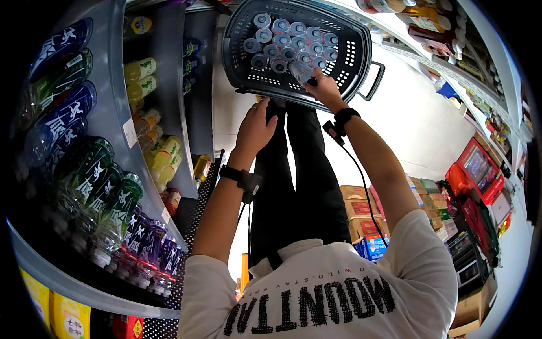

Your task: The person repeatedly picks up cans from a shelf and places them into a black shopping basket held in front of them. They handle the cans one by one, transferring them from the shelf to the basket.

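My right hand (325, 89) grips a clear plastic bottle (301, 71), tilted inside the near right part of a black plastic shopping basket (232, 68). Fingers and thumb cover its near end. Several upright clear bottles (281, 40) stand close together in the basket, seen from above. My left hand (257, 129) hangs short of the basket's near edge, thumb apart from the fingers, with nothing visible in it. Both wrists wear black straps; a small black device (250, 182) sits on the left one.
Store shelves (148, 186) at left hold green, blue and purple-labelled bottles (101, 182) and yellow drink bottles (165, 159). Another bottle shelf (457, 63) runs along the right. A basket handle (377, 80) juts out right. Stacked cartons (360, 207) and a cable (364, 182) lie at lower right.
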`<state>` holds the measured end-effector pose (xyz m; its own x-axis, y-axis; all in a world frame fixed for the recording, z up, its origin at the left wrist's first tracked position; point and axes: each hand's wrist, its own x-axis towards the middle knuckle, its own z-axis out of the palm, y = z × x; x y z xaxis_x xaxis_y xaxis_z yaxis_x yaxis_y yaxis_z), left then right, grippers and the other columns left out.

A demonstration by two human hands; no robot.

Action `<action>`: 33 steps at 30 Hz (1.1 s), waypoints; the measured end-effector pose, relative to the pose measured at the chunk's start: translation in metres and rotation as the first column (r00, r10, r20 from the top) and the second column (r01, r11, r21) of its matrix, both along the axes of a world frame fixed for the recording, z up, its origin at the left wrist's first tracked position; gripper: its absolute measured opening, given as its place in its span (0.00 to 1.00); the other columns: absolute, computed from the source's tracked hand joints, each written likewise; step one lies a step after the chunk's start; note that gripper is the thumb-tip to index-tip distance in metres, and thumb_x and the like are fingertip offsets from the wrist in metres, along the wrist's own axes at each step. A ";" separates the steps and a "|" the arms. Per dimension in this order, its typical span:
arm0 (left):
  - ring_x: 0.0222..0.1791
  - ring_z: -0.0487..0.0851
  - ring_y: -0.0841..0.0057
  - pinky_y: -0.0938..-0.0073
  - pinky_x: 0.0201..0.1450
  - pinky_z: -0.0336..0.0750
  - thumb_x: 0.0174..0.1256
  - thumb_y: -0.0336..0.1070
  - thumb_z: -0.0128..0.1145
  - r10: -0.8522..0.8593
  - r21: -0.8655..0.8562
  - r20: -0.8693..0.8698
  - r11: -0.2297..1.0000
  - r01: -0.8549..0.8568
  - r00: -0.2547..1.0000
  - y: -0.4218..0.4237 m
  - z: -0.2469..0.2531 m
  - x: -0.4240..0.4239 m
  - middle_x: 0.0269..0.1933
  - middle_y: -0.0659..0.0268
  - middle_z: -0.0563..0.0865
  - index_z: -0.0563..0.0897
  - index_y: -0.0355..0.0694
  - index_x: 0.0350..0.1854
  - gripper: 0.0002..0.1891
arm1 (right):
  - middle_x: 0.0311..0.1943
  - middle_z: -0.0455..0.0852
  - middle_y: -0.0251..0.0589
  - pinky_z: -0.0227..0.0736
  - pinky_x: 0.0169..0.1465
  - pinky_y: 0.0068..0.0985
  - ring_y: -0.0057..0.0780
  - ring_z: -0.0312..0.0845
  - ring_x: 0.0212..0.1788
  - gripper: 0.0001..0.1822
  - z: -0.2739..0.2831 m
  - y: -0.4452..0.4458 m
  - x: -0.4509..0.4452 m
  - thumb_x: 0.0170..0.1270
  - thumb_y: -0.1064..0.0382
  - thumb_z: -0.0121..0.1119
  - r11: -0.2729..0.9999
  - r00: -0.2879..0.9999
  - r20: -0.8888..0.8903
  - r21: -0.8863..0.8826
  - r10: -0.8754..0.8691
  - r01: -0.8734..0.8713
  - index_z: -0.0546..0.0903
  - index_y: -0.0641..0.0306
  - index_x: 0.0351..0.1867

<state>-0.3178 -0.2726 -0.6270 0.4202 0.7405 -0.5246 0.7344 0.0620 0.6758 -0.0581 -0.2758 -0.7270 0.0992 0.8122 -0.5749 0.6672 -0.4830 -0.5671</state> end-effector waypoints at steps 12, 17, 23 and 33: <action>0.56 0.79 0.50 0.57 0.57 0.77 0.67 0.39 0.59 0.026 -0.042 0.007 0.999 -0.026 1.000 0.005 -0.005 -0.016 0.57 0.47 0.80 0.70 0.38 0.65 0.26 | 0.32 0.86 0.58 0.78 0.41 0.45 0.57 0.84 0.38 0.28 -0.018 -0.004 -0.050 0.56 0.57 0.70 0.979 0.976 0.122 0.073 0.182 -0.192 0.72 0.67 0.54; 0.57 0.79 0.50 0.58 0.58 0.76 0.67 0.39 0.59 0.014 -0.053 -0.007 0.999 -0.015 1.000 0.014 -0.010 -0.023 0.58 0.48 0.80 0.70 0.38 0.66 0.27 | 0.33 0.86 0.59 0.79 0.41 0.44 0.57 0.84 0.39 0.33 -0.021 0.006 -0.061 0.53 0.53 0.72 0.974 0.976 0.106 -0.103 -0.190 0.201 0.72 0.70 0.54; 0.58 0.78 0.51 0.57 0.59 0.75 0.67 0.39 0.59 0.037 -0.073 0.001 0.997 -0.036 0.999 0.021 -0.009 -0.022 0.59 0.48 0.79 0.69 0.38 0.67 0.27 | 0.36 0.87 0.58 0.83 0.43 0.41 0.56 0.85 0.42 0.26 -0.030 0.007 -0.018 0.53 0.55 0.70 0.903 0.939 0.115 -0.257 -0.325 0.344 0.75 0.69 0.47; 0.62 0.78 0.54 0.59 0.61 0.74 0.69 0.40 0.59 -0.012 -0.106 -0.011 0.994 0.011 1.000 0.027 -0.019 0.003 0.62 0.49 0.79 0.71 0.37 0.66 0.25 | 0.34 0.86 0.58 0.83 0.31 0.37 0.49 0.87 0.30 0.28 -0.052 -0.006 -0.012 0.52 0.57 0.74 0.895 0.943 -0.136 -0.380 -0.303 0.233 0.72 0.74 0.45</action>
<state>-0.3146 -0.2454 -0.6462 0.4222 0.6758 -0.6042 0.7430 0.1238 0.6577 -0.0702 -0.2816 -0.7793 0.1467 0.5090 -0.8482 0.3821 -0.8201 -0.4260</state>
